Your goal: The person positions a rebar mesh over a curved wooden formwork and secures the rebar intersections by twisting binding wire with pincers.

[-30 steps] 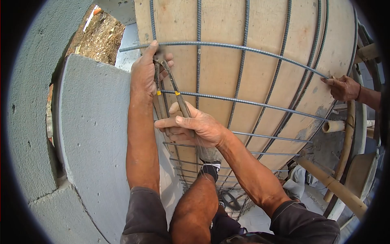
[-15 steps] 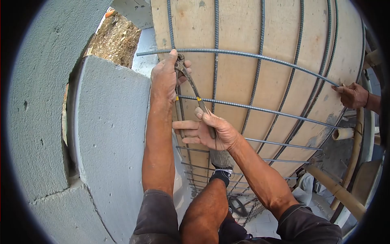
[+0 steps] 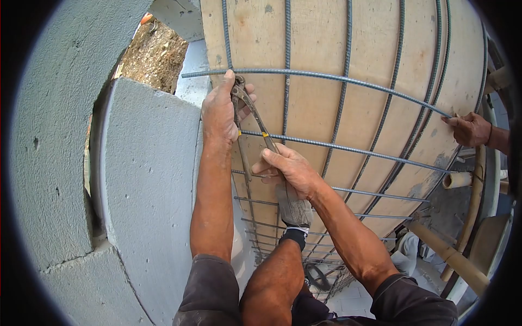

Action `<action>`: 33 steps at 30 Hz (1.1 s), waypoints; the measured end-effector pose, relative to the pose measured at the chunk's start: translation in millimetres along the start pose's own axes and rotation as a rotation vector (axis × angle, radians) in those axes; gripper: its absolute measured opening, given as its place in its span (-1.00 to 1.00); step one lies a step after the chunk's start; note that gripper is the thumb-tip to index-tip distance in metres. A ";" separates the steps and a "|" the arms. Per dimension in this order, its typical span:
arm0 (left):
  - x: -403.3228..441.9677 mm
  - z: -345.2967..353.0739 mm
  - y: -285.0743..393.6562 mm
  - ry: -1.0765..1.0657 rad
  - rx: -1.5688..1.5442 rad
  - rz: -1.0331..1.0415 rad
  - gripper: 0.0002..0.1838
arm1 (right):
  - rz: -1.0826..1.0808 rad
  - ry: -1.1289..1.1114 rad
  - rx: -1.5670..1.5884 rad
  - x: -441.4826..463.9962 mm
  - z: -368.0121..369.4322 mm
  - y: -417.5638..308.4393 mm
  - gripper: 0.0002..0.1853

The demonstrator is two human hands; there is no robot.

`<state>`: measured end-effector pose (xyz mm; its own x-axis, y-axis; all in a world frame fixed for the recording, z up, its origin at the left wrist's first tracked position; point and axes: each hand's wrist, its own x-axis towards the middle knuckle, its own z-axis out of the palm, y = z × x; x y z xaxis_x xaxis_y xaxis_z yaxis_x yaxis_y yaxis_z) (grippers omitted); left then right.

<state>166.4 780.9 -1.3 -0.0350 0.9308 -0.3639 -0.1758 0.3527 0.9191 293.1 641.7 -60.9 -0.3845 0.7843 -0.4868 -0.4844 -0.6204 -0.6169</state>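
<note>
Long-handled pincers (image 3: 254, 110) with yellow bands hang jaws-up, their two handles spread apart. My right hand (image 3: 291, 169) is wrapped round the right handle, with thin wires by the palm. Behind the pincer jaws, my left hand (image 3: 222, 111) has its thumb on the top curved rebar (image 3: 326, 77), close to where it crosses an upright bar; what its fingers hold is partly hidden. The left handle hangs free of my right hand's fingers. A co-worker's hand (image 3: 472, 129) grips the right end of the same curved bar.
Crossing rebars lie over a plywood panel (image 3: 315, 32). Grey concrete blocks (image 3: 147, 163) stand on the left. Bamboo poles (image 3: 448, 252) and a metal frame are at the right. My leg (image 3: 274, 277) and foot are below, against the lower bars.
Over the last second the view shifted, moving the scene right. My right hand's fingers, stretched out half a second ago, have curled in and left the left pincer handle.
</note>
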 end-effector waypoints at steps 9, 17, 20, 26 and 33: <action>-11.3 -9.0 -22.7 -0.191 -0.322 -0.012 -0.65 | -0.245 0.290 -0.349 -17.2 4.8 -28.1 -0.67; -15.5 -10.2 -20.0 -0.195 -0.250 -0.012 -0.66 | -0.169 0.228 -0.167 -11.3 7.5 -20.1 -0.65; -20.3 -9.1 -20.5 -0.179 -0.213 -0.019 -0.67 | -0.130 0.181 -0.135 0.2 7.5 -7.7 -0.61; -21.3 -15.4 -19.9 -0.202 -0.230 -0.069 -0.67 | 0.014 0.028 -0.032 -6.3 7.1 -18.8 -0.56; -28.0 -12.8 -21.3 -0.224 -0.072 -0.066 -0.61 | -0.089 0.188 -0.324 -4.8 10.9 -13.5 -0.60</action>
<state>158.6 746.1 -12.7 0.1967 0.9067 -0.3730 -0.2408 0.4135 0.8781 293.0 646.3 -43.5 -0.1867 0.8403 -0.5090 -0.2239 -0.5409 -0.8108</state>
